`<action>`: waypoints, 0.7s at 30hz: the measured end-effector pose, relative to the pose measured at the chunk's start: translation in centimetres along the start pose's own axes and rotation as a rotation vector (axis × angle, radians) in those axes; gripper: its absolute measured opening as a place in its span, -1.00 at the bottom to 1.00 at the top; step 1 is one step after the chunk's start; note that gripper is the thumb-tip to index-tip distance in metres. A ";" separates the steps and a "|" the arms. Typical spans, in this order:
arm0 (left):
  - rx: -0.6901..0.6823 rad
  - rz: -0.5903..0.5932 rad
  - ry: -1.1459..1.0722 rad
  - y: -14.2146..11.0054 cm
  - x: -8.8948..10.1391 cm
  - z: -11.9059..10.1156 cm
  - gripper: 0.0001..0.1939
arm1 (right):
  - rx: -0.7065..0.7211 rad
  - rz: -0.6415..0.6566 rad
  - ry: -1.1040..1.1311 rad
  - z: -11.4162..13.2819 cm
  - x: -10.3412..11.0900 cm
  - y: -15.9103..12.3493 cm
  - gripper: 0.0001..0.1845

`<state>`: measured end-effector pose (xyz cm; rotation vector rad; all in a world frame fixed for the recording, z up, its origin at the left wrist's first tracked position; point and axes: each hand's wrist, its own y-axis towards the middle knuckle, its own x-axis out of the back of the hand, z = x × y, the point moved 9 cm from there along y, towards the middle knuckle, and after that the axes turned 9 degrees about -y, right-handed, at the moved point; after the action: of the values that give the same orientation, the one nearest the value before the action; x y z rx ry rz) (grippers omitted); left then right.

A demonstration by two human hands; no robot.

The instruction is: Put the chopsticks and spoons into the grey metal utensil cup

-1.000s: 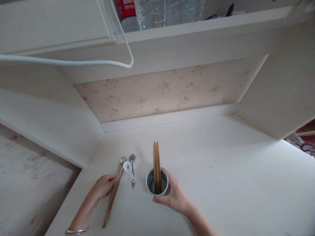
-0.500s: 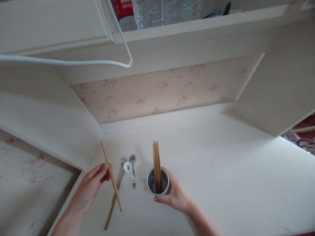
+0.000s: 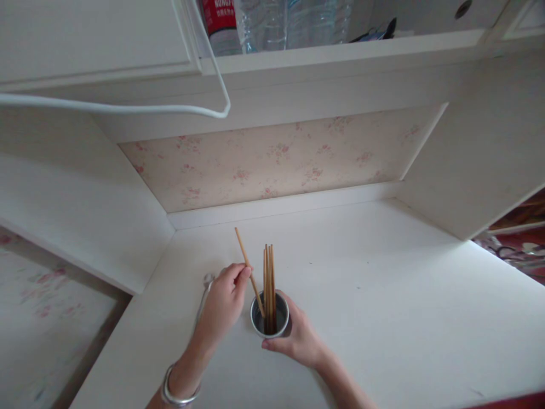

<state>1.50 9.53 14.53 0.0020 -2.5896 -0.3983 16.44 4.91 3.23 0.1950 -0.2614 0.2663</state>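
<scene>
While the right hand (image 3: 298, 335) wraps round the right side of a grey cup (image 3: 256, 328), thumb on the near side, the left hand (image 3: 225, 298) pinches a single wooden chopstick (image 3: 242, 247) between thumb and fingers. That chopstick slants, its top leaning to the far left and its lower end down inside the mouth of the cup, just left of the bunch of chopsticks (image 3: 269, 278) standing nearly upright in there. I can't tell from here whether its tip touches the bottom. The bunch rises well above the rim, packed so close that I can't count it surely.

The cup sits on the near part of a white worktop (image 3: 361, 324), a little left of its middle. Just left of the left hand, a metal spoon (image 3: 208, 278) lies with its bowl pointing away, its handle partly hidden by the hand and wrist. A silvery bangle (image 3: 181, 399) circles that wrist.

Beyond the worktop, at the far side, runs a strip of wallpaper (image 3: 276, 165) with pink flowers. Above it, on a shelf (image 3: 340, 55), I see clear plastic bottles (image 3: 293, 25), and left of them something with a red label (image 3: 219, 14).
</scene>
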 end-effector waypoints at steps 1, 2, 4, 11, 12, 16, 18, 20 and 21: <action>-0.019 0.024 0.034 -0.4 -0.9 0.3 -0.70 | 0.004 -0.001 0.003 0.1 0.0 0.0 -0.07; -0.037 0.049 0.053 -0.9 -1.8 0.6 -0.71 | 0.012 -0.002 0.012 0.2 0.1 0.1 -0.06; -0.057 0.092 0.049 -1.9 -3.1 1.2 -0.71 | 0.039 -0.002 0.035 0.5 0.1 0.1 -0.04; 0.045 0.147 -0.115 -3.0 -4.1 2.7 -0.71 | 0.049 0.004 0.015 0.8 0.1 0.2 -0.02; 0.080 0.142 -0.159 -3.1 -4.0 3.0 -0.71 | 0.048 0.006 0.019 0.9 0.2 0.2 -0.03; 0.235 0.219 -0.480 -4.5 -5.0 4.7 -0.51 | 0.041 0.023 0.042 1.5 0.3 0.3 -0.08; 0.277 0.311 -0.682 -5.7 -6.3 5.3 -0.23 | 0.034 0.032 0.050 1.7 0.2 0.3 -0.12; 0.295 0.371 -0.824 -6.8 -7.4 5.7 0.06 | 0.034 0.037 0.072 1.7 0.0 0.3 -0.14; 0.300 0.377 -0.865 -7.2 -7.8 5.9 0.14 | 0.036 0.035 0.089 1.6 -0.1 0.3 -0.15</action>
<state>4.76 4.93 3.80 -0.6791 -3.3549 0.1896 15.92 4.80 4.75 0.2139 -0.1722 0.3136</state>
